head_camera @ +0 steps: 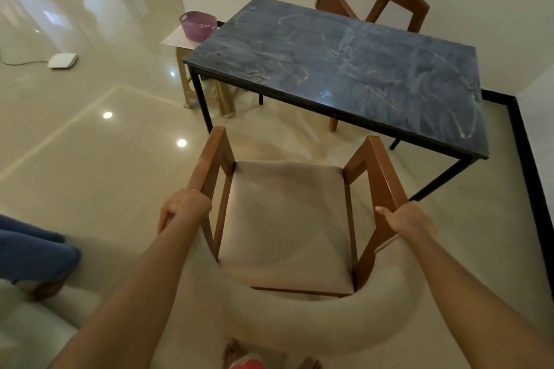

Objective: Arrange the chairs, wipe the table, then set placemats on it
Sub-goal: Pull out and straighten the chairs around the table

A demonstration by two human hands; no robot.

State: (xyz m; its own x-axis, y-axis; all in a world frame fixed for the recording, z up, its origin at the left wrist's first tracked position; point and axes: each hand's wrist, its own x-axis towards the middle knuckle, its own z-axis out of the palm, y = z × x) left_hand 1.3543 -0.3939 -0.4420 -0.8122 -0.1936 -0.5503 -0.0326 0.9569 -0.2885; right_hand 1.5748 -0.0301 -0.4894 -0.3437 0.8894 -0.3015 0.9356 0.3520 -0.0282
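The near armchair (287,219), just short of the dark marble surface (344,69), is gripped at its wooden arms by both hands, left hand (184,208) and right hand (409,219), fingers curled.

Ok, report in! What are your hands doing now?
Both hands, left and right, gripping near chair arms. Chair short of table. Nothing between them.

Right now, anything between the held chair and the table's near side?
Nothing visible. Left hand and right hand grip the chair arms; only bare floor lies before the table.
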